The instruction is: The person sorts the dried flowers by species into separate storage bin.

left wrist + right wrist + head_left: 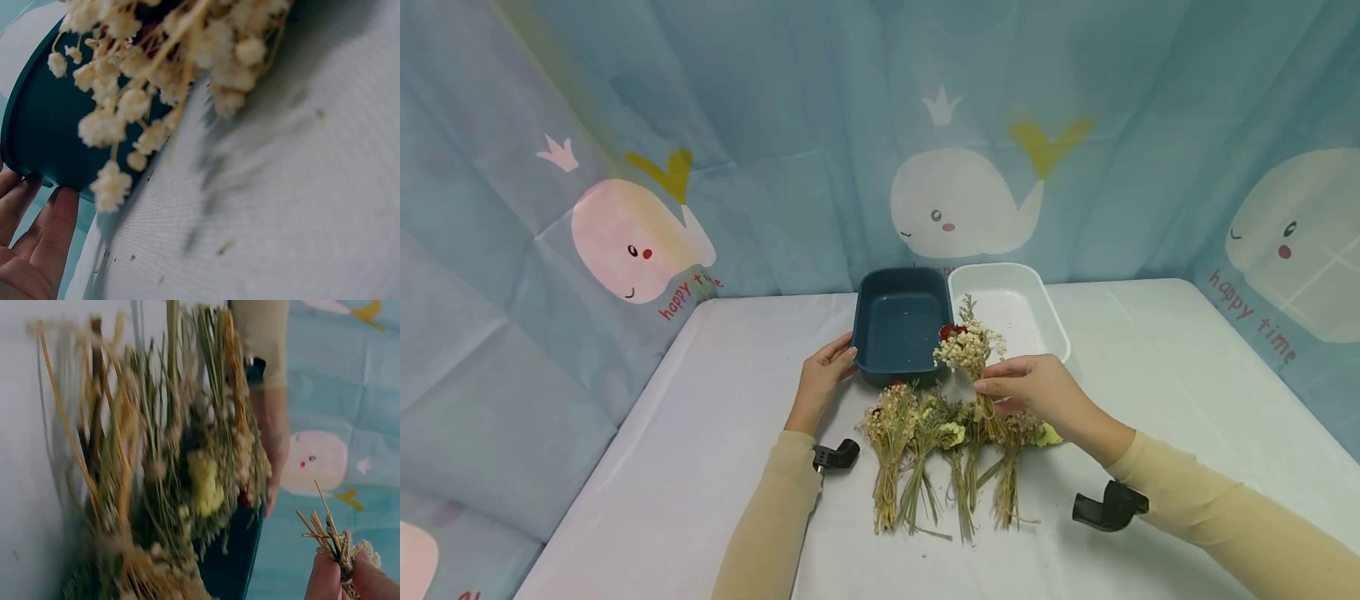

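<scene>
My right hand point(1037, 387) pinches a small bunch of dried flowers point(968, 346) by its stems, cream blossoms with a dark red bloom. The bunch is held up by the near side of the two basins. In the right wrist view, thumb and finger press on its cut stems point(328, 534). At the left wall of a dark blue basin point(867, 333) is my left hand point(822, 375), its fairly straight fingers point(55, 231) touching the basin's edge. Several more dried flower bunches point(891, 467) lie side by side in front of the basins, stems toward me.
A white basin point(1051, 312) stands right beside the blue one. Small plant crumbs point(225, 247) dot the white tabletop point(715, 458). Blue curtains point(790, 208) printed with whales close off the back and sides. Black wrist cameras point(1111, 506) sit on both sleeves.
</scene>
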`<state>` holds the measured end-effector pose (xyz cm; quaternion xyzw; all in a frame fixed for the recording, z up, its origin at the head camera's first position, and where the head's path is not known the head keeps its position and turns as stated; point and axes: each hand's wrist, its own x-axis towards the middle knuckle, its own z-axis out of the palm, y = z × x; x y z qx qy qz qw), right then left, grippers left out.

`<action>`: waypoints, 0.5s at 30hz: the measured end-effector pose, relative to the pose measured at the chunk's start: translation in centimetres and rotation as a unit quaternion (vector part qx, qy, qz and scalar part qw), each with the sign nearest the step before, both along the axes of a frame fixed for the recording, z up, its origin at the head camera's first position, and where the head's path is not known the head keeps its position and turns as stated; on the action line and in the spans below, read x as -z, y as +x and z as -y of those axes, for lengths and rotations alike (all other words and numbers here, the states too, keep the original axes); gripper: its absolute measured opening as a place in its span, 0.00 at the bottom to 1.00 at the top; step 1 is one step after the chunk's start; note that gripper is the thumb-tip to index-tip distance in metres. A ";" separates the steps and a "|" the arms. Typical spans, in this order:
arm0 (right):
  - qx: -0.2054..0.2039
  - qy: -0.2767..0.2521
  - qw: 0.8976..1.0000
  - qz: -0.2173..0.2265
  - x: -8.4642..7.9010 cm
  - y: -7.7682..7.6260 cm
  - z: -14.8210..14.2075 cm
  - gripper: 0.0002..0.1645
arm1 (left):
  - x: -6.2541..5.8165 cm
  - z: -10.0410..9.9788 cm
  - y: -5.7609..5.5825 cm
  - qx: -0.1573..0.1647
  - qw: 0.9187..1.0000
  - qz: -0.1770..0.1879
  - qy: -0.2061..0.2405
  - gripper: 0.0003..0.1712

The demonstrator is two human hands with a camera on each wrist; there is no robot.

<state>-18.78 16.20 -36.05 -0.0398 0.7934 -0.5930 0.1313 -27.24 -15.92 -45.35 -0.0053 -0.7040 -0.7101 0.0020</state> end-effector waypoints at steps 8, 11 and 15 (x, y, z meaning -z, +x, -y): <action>0.011 0.006 1.000 -0.016 -0.5 -2.3 -0.8 0.29 | 0.2 -0.2 0.1 -0.002 1.000 0.000 -0.005 0.28; 0.012 0.009 1.000 -0.019 -0.6 -3.3 -1.0 0.28 | 0.3 -0.1 0.1 -0.002 1.000 -0.001 -0.004 0.28; 0.019 0.007 1.000 -0.016 -0.8 -4.5 -1.2 0.29 | 0.2 -0.1 0.1 -0.004 1.000 -0.005 -0.001 0.28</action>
